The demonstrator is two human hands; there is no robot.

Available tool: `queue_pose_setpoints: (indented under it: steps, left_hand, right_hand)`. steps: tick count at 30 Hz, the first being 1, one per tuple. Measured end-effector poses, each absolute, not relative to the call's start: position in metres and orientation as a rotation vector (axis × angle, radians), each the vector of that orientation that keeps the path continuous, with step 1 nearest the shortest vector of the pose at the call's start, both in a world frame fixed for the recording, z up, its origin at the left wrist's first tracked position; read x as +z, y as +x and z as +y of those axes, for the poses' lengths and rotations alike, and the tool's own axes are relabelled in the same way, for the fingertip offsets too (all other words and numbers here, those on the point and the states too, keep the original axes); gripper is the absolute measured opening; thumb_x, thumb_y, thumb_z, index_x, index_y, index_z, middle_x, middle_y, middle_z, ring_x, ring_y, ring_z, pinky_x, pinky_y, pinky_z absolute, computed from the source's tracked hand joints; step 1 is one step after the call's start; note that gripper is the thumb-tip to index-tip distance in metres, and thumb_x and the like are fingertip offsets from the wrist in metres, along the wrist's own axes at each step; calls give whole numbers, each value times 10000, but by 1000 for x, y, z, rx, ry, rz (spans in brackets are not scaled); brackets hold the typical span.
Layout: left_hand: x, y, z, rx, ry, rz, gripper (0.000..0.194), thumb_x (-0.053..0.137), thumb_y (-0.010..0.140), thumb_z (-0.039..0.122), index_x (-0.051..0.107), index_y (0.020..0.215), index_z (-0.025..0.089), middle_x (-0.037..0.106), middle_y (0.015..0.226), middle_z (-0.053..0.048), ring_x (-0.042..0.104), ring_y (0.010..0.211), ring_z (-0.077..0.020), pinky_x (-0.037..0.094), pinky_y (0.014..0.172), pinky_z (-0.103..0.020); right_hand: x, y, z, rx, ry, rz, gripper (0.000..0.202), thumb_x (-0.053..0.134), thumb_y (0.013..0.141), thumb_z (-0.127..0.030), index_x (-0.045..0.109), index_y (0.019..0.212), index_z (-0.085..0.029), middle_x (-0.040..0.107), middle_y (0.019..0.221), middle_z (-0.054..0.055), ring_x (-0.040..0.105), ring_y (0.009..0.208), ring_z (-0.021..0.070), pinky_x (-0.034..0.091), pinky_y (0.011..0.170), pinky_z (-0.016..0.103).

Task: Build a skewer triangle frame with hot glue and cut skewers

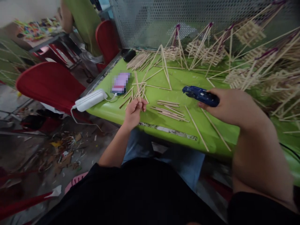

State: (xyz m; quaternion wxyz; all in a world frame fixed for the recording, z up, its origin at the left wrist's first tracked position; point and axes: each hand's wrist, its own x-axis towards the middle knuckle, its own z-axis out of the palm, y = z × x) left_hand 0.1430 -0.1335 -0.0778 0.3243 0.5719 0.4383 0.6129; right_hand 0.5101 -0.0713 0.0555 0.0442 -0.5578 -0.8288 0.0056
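My left hand (136,111) is closed in a pinch around thin wooden sticks (137,86) that point up and away from me. Under and around it, more loose sticks lie crossed on the green table. In my right hand (231,104) is a dark blue hand tool (201,95), held above the table with its front end toward the left; its exact kind is unclear. Between the hands sits a small pile of short sticks (170,112). Two longer sticks (197,128) lie apart near the table's front edge. Beyond them stands a triangular stick frame (165,70).
Several stick structures with purple ties (173,51) crowd the back and right. A phone (121,82), a white power strip (91,100) and a stick bundle (140,60) occupy the left side. Red chairs (50,82) and another person (85,25) are beyond. Scraps litter the floor.
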Motion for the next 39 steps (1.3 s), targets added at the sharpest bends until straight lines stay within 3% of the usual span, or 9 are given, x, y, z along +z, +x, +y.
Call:
queue_pose_setpoints:
  steps: [4,8,12,19,25,32,39]
  left_hand:
    - [-77,145,-138,1547,1525,1110,527,662,1128,715,748,1012,208,800,948,-91,786,835,-204,685,853,-383]
    - [-79,147,-142,1535,1527,1060,492,669,1142,662,763,1039,190,864,1145,-142,857,1102,-264,692,1085,-466]
    - [-79,149,-142,1520,1489,1049,481,646,1150,641,751,1033,188,869,1079,-141,873,1003,-271,721,1028,-488]
    - [-81,152,-141,1530,1548,1149,298,582,1169,389,790,1100,187,878,1076,-117,871,1028,-242,707,1043,-445]
    - [-83,152,-144,1588,1559,1007,368,555,1214,486,737,1073,200,859,1017,-101,849,918,-213,728,915,-398]
    - [-78,156,-147,1526,1563,907,410,569,1211,537,770,1070,208,841,1032,-97,858,903,-239,760,875,-430]
    - [-77,156,-145,1496,1607,992,408,627,1175,587,806,1133,222,816,962,-61,849,869,-238,763,826,-410]
  right_hand:
    - [49,497,-81,34,-1548,-2506,500,672,972,-577,814,1275,-205,873,1079,174,814,964,421,501,772,457]
    - [45,487,-85,140,-1455,-2437,575,709,982,-554,801,1405,-176,880,1206,178,830,1056,419,568,883,469]
    - [58,467,-88,135,-1470,-2547,564,663,1018,-557,769,1449,-208,870,1269,175,808,1100,433,563,890,485]
    - [83,423,-81,49,-1565,-2740,522,623,1011,-580,786,1387,-257,858,1203,161,784,1035,439,513,765,477]
    - [75,395,-83,76,-1510,-2876,365,601,1005,-445,782,1285,-297,857,1190,132,782,996,404,479,719,444]
    - [57,384,-89,159,-1419,-2776,537,641,983,-393,727,1504,-297,817,1439,129,743,1290,434,566,927,495]
    - [46,383,-89,127,-1379,-2777,463,630,992,-350,769,1431,-301,838,1413,93,762,1277,408,582,967,474]
